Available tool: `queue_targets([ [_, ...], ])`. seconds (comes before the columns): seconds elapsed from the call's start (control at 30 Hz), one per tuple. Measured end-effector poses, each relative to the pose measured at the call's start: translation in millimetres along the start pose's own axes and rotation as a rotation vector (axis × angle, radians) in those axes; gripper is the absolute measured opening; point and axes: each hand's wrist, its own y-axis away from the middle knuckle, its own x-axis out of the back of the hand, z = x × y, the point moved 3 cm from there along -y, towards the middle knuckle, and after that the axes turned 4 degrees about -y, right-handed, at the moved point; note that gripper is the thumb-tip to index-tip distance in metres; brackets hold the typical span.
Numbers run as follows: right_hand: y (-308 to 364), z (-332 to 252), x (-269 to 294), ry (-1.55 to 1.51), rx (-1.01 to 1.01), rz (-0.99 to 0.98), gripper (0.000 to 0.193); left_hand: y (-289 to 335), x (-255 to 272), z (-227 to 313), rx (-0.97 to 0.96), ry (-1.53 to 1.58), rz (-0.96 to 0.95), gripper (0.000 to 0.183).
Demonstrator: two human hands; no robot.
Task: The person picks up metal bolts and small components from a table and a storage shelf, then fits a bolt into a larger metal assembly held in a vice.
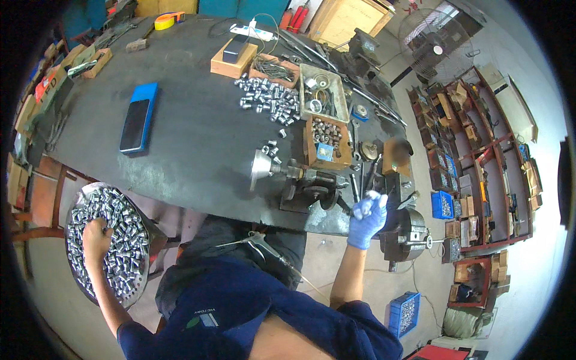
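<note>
My bare left hand (pixel 96 241) reaches into a round metal tray (pixel 146 277) heaped with small shiny metal sleeves (pixel 123 243). Its fingers are curled down among them, and what they pinch is hidden. My right hand (pixel 368 223), in a pale blue glove, is raised at the bench's front edge with its fingers bent together; I cannot make out anything in them. Just right of it stands a bench vise (pixel 407 233). To its left, a small spindle fixture (pixel 306 180) with a flared silver end (pixel 260 168) is mounted on the bench. An air blow gun (pixel 259 243) lies across my lap.
On the dark bench (pixel 198 150) lie a pile of metal sleeves (pixel 268 99), a wooden box of brownish parts (pixel 327 141), a parts tray (pixel 324 90) and a blue-cased device (pixel 139 118). Right are a fan (pixel 437 51), shelves (pixel 486 174) and a blue crate (pixel 404 314) on the floor.
</note>
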Motion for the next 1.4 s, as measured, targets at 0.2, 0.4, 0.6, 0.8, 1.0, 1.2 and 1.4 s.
queue_targets([
  [0.2,1.2,63.6,49.5,0.001,-0.228,0.195,0.032,-45.1,25.0,139.8,-0.316,0.403,0.158,0.022],
  [0.4,-25.8,78.2,44.8,-0.015,-0.290,0.247,0.022,-100.1,-43.1,351.1,-0.979,0.511,-0.048,0.034],
  [0.6,-13.8,75.8,59.9,0.020,-0.248,0.289,0.029,-113.9,-67.9,400.4,-1.056,0.302,-0.046,0.026],
  [0.8,-2.8,74.2,69.2,-0.095,-0.280,0.299,0.027,-112.0,-49.7,360.3,-0.926,0.613,-0.015,0.018],
  [1.0,-2.9,72.4,56.0,-0.084,-0.332,0.289,0.033,-90.5,-5.8,310.5,-0.531,1.606,-0.580,0.022],
  [1.2,-3.2,71.3,50.3,-0.017,-0.293,0.320,0.033,-75.8,18.4,322.0,-0.651,1.726,-0.692,0.016],
  [1.4,-0.1,63.6,48.9,-0.048,-0.305,0.264,0.032,-80.7,20.9,323.2,-0.734,1.619,-0.690,0.018],
])
